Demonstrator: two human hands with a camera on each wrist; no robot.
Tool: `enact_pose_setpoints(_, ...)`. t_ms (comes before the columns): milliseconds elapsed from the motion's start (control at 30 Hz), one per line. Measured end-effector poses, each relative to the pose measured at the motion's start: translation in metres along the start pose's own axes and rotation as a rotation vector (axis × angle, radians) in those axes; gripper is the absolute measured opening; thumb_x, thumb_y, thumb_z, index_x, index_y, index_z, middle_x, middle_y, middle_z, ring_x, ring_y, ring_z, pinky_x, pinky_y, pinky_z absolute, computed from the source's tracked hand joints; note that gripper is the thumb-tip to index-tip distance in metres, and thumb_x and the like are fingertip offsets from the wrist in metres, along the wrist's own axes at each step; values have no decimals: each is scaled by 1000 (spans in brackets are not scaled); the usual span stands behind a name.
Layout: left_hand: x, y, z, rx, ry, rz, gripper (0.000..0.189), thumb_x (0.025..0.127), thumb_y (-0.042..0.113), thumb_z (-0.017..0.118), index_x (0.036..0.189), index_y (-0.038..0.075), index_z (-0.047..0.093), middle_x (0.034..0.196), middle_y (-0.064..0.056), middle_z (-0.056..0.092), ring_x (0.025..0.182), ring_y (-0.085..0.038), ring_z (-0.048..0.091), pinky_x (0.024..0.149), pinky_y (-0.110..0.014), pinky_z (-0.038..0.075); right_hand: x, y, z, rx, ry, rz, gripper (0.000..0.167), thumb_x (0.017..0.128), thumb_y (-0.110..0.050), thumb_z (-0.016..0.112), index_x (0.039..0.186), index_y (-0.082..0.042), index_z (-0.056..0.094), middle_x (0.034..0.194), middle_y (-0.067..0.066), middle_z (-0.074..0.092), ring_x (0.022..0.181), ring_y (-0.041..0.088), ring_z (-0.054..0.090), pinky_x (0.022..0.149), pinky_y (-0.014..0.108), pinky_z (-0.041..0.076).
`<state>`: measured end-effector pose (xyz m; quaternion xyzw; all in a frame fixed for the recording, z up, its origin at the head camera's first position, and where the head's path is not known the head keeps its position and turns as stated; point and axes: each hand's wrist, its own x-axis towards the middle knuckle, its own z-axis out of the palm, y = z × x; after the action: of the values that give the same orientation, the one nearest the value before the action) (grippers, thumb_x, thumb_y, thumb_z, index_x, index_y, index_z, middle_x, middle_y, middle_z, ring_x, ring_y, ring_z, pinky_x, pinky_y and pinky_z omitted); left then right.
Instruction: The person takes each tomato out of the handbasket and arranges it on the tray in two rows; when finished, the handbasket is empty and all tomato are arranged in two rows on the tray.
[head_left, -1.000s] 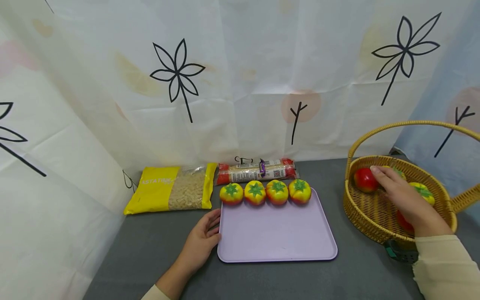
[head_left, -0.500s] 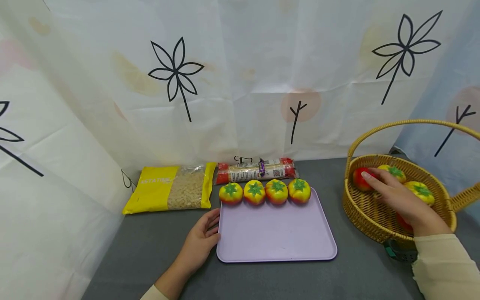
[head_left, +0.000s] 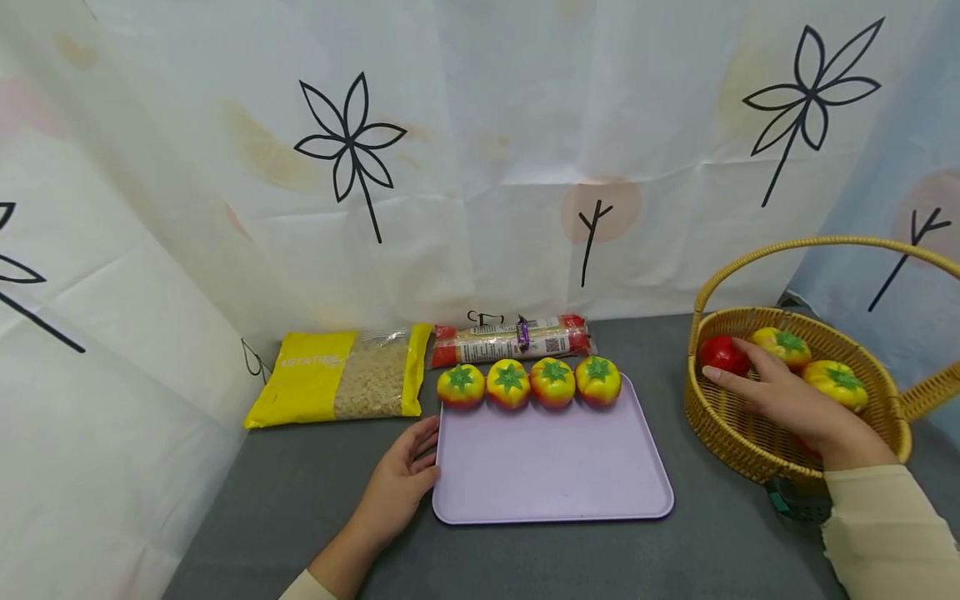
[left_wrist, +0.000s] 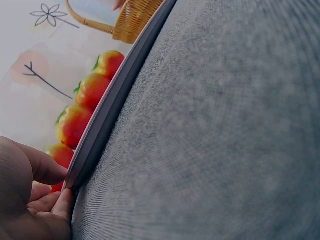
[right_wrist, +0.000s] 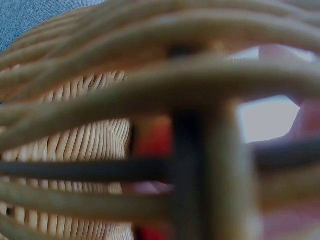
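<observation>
The person's right hand (head_left: pixel 795 404) is lowered into the wicker basket (head_left: pixel 716 437), thumb and fingertips spread at the near right side of a red fruit (head_left: pixel 722 356); the fruit rests inside by the basket's left wall. Whether the hand has a firm hold cannot be told: its other fingers are hidden, and blurred weave blocks most of the right wrist view. Two yellow fruits (head_left: pixel 834 384) with green tops lie beyond and right of the hand, with more red partly hidden under the wrist. The left hand (head_left: pixel 396 487) pinches the left edge of the purple tray (head_left: pixel 555 467) between thumb and bent fingers. Four yellow-and-red fruits (head_left: pixel 509 385) with green tops stand in a row along the tray's far edge. Behind them lies a red-ended packet (head_left: pixel 491 343), with a yellow bag (head_left: pixel 300 387) to the left, all on the grey table (head_left: pixel 570 562) before a leaf-patterned cloth (head_left: pixel 487 108).
</observation>
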<state>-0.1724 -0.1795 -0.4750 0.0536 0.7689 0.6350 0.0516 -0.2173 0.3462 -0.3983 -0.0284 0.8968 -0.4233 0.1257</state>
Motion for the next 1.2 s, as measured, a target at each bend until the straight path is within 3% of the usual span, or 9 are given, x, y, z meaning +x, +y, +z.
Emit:
enact_pose_setpoints(267, -1, 1, 0, 0, -2, -5, 67, 98, -16, 61, 161, -4, 43, 165, -23, 44, 151, -39, 44, 118, -47, 43, 1, 5, 2, -61, 17, -41, 94, 111, -48, 58, 166, 12, 11, 159, 49, 7, 135, 67, 20, 100, 75, 42)
enact_pose_setpoints(367, -1, 1, 0, -2, 0, -6, 67, 98, -16, 61, 161, -3, 44, 165, -22, 44, 151, -39, 44, 117, -48, 43, 3, 8, 3, -80, 29, -91, 85, 108, -37, 67, 164, 11, 23, 156, 47, 17, 133, 65, 26, 100, 75, 41)
enact_pose_setpoints(567, 0, -1, -1, 1, -2, 6, 66, 98, -15, 61, 161, -3, 44, 164, -23, 45, 150, -39, 44, 117, -48, 43, 4, 11, 6, -127, 49, -194, 70, 101, -12, 77, 156, 9, 39, 145, 39, 39, 124, 56, 45, 97, 62, 45)
enact_pose_setpoints(733, -1, -2, -1, 1, -2, 6, 66, 98, -15, 62, 161, -3, 44, 164, -23, 45, 150, -39, 44, 117, -48, 43, 3, 7, 6, -159, 92, -203, 68, 103, -17, 77, 158, 4, 43, 145, 40, 40, 123, 55, 44, 93, 56, 49)
enact_pose_setpoints(967, 0, -4, 0, -12, 5, 6, 66, 98, -15, 62, 160, -2, 47, 163, -21, 47, 150, -38, 46, 117, -47, 44, -2, -3, 6, -24, 193, -141, 78, 106, -33, 74, 161, 5, 34, 144, 33, 46, 119, 48, 52, 78, 20, 52)
enact_pose_setpoints(1100, 0, -5, 0, -14, 10, 5, 66, 97, -15, 63, 160, -2, 47, 163, -20, 48, 149, -38, 46, 116, -46, 45, -5, -7, 6, 28, 241, -166, 77, 107, -31, 73, 164, 0, 32, 147, 32, 43, 120, 47, 52, 76, 15, 53)
enact_pose_setpoints(1200, 0, -5, 0, -14, 10, 6, 66, 97, -15, 63, 160, -2, 47, 163, -21, 48, 149, -37, 46, 117, -46, 45, -8, -10, 5, 86, 267, -192, 73, 109, -29, 71, 168, -8, 34, 152, 27, 40, 117, 34, 55, 78, 15, 55)
